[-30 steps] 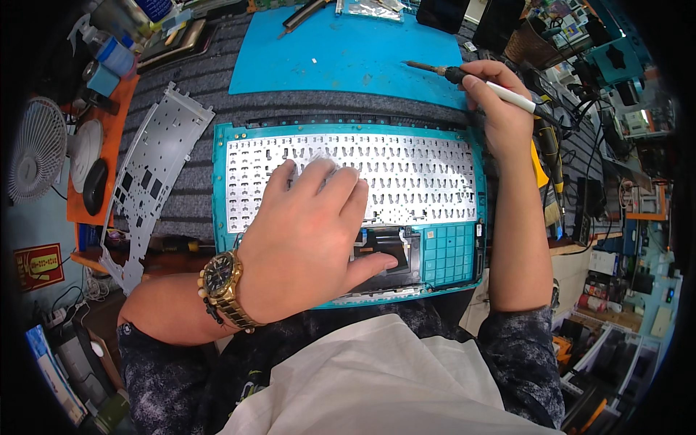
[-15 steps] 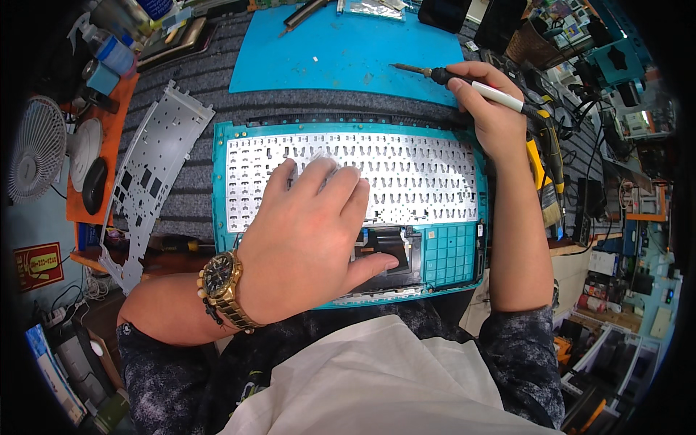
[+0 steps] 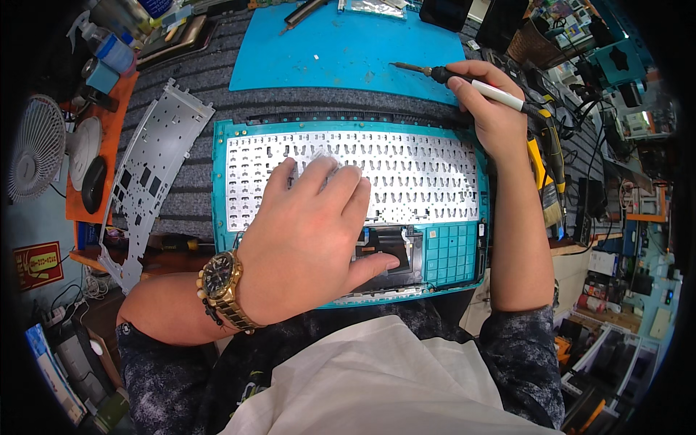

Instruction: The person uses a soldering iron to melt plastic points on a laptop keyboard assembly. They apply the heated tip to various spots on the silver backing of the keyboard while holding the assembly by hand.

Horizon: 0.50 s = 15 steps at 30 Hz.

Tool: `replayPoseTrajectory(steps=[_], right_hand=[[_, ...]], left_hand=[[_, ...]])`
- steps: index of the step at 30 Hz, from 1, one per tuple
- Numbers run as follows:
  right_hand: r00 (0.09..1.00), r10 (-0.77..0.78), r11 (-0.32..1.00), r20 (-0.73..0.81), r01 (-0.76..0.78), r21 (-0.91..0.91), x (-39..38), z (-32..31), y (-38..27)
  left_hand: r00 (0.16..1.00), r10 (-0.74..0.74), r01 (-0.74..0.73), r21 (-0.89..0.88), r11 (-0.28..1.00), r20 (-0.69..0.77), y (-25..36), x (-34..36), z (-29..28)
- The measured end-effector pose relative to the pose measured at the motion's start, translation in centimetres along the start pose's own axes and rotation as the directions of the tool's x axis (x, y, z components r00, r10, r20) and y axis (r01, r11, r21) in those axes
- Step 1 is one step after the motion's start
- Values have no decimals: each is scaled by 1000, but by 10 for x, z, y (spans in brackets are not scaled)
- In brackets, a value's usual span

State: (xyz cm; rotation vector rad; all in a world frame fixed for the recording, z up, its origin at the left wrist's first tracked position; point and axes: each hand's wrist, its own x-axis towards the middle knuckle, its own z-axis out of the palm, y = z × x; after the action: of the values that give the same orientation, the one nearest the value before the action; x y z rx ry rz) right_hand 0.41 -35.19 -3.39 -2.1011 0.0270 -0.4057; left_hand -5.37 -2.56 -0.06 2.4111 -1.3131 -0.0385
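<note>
A teal laptop top case lies in front of me, a silver keyboard plate set in it above the touchpad area. My left hand, with a gold watch at the wrist, rests spread on it: fingertips on the plate over a small translucent thing that they mostly hide, thumb over the touchpad area. My right hand grips a soldering iron with a white handle, held above the case's upper right, its tip pointing left over the blue mat.
A perforated metal sheet lies at the left, beside a white fan, a dark mouse and spray bottles. Yellow-and-black tools, cables and dark devices crowd the right and back.
My right hand and the iron shifted a little to the left after the earliest frame, then held nearly still. My left hand stays in the same place on the case.
</note>
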Motion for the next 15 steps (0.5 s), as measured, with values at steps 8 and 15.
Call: replayPoseTrajectory(steps=[8, 15], right_hand=[[999, -13, 999, -31, 14, 35, 1, 0, 2], [999, -31, 941, -16, 34, 337, -2, -11, 2]], left_hand=[[1000, 2, -2, -9, 1000, -3, 0, 0, 0], [1000, -6, 6, -13, 1000, -8, -1, -2, 2]])
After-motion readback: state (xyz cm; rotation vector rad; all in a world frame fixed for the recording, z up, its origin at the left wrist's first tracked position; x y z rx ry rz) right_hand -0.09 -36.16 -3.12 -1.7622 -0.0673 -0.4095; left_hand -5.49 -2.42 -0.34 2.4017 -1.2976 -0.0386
